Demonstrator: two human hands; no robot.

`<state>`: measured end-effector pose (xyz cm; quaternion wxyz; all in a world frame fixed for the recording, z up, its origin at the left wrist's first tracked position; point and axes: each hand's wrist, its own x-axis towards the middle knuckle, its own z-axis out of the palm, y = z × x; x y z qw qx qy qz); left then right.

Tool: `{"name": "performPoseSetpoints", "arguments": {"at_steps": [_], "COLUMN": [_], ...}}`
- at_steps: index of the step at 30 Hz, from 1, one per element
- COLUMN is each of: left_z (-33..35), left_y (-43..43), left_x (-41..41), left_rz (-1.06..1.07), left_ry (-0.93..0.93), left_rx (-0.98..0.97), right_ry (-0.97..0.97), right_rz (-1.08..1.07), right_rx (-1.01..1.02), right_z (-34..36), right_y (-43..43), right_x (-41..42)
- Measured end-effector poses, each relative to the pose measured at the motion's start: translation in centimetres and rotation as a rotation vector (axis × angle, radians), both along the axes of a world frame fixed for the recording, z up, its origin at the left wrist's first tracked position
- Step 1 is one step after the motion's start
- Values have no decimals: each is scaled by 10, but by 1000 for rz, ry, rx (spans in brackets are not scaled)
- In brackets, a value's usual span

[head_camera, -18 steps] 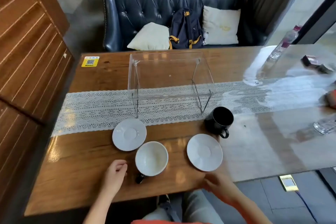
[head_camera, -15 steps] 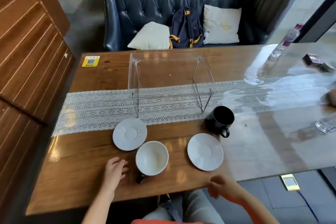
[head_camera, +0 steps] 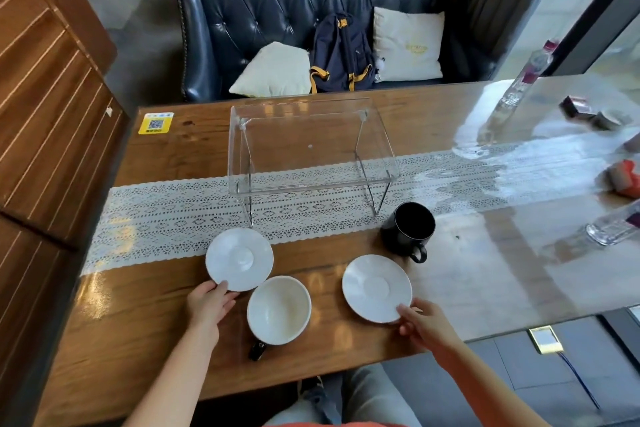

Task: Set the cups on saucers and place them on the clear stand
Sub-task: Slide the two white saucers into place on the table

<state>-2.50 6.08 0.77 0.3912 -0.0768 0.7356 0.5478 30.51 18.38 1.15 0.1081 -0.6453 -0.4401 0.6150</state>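
Two white saucers lie on the wooden table: the left saucer point(head_camera: 239, 258) at the lace runner's near edge, the right saucer point(head_camera: 376, 288) further right. Between them stands a white cup point(head_camera: 278, 309) with a dark handle toward me. A black cup point(head_camera: 410, 228) stands behind the right saucer. The clear stand point(head_camera: 308, 146) sits on the runner behind them, with nothing on it. My left hand point(head_camera: 210, 303) touches the left saucer's near rim with spread fingers. My right hand point(head_camera: 424, 322) touches the right saucer's near rim. Neither hand holds anything.
A white lace runner point(head_camera: 166, 218) crosses the table. Clear bottles point(head_camera: 613, 229) and small boxes point(head_camera: 576, 107) lie at the right. A yellow QR sticker point(head_camera: 156, 123) marks the far left corner. Behind the table is a dark leather sofa with cushions and a backpack point(head_camera: 341, 54).
Both hands have moved forward from the table's near edge. The left hand now touches the left saucer's rim and the right hand touches the right saucer's rim.
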Motion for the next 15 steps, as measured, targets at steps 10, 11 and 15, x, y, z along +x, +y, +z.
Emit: {"name": "performPoseSetpoints", "arguments": {"at_steps": [10, 11, 15], "left_z": [3, 1, -6], "left_y": [30, 33, 40], "left_x": [14, 15, 20], "left_rz": [-187, -211, -271], "left_ry": [-48, -39, -44], "left_rx": [22, -2, -94], "right_ry": [82, 87, 92], "right_rz": [78, 66, -5], "right_rx": [127, 135, 114], "right_z": [-5, -6, -13], "right_y": [32, 36, 47], "right_x": [-49, -52, -62]}}
